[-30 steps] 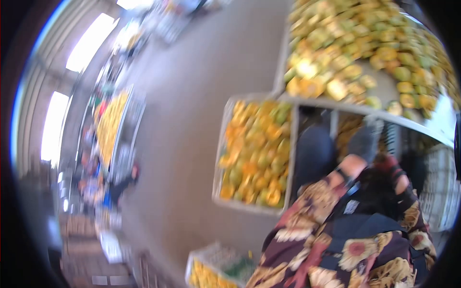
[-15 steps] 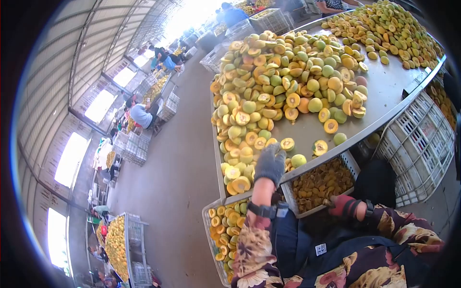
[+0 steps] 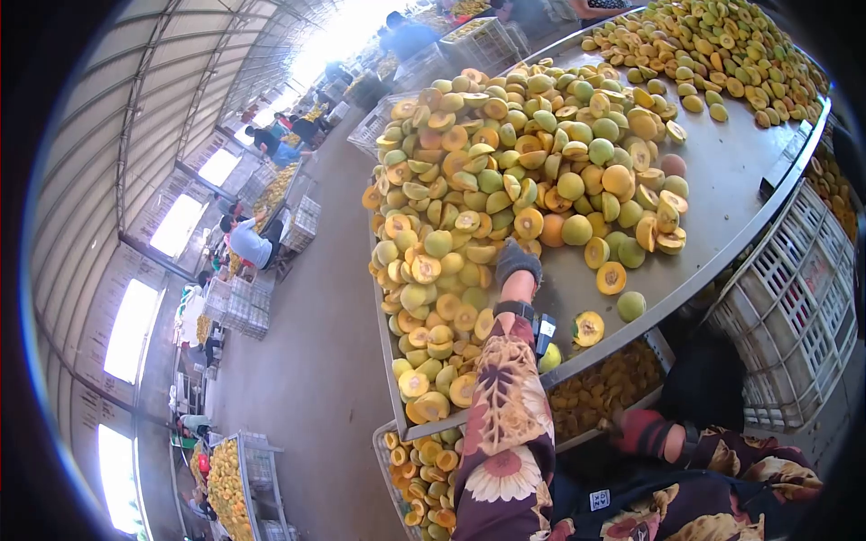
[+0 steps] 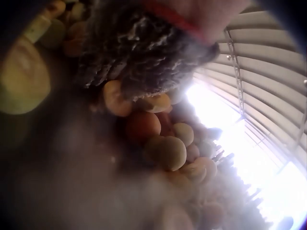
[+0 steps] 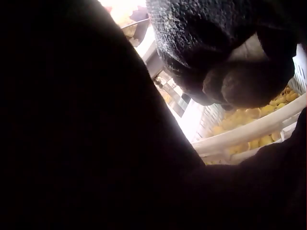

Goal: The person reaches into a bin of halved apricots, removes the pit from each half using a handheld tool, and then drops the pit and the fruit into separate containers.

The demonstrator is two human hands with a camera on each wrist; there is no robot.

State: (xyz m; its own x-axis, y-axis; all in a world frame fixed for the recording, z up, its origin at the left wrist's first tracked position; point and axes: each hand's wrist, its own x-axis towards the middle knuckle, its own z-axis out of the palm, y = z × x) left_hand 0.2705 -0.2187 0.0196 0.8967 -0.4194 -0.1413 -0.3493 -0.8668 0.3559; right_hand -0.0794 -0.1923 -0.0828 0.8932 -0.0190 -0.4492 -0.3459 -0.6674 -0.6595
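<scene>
In the head view the left hand (image 3: 519, 266), in a dark grey glove, reaches over the metal table (image 3: 577, 293) and touches the near side of a big heap of halved yellow-green fruit (image 3: 469, 180). Its knit-covered fingers (image 4: 144, 62) lie against fruit halves (image 4: 116, 98) in the left wrist view. The right hand (image 3: 642, 433), in a red and dark glove, is low near the lap, beside a crate of brown pieces (image 3: 604, 388). Its fingers (image 5: 244, 84) look curled in the right wrist view; whether they hold something is unclear.
An upright white plastic crate (image 3: 785, 298) stands at the right. Another crate of fruit halves (image 3: 424, 478) sits below the table's near left corner. A second heap (image 3: 722, 54) lies on the far end. People and more fruit tables (image 3: 230, 478) line the left side.
The view has swung from the floor to the table. Since half a second ago, the left hand has reached farther forward along the heap; the right hand stays low near the lap.
</scene>
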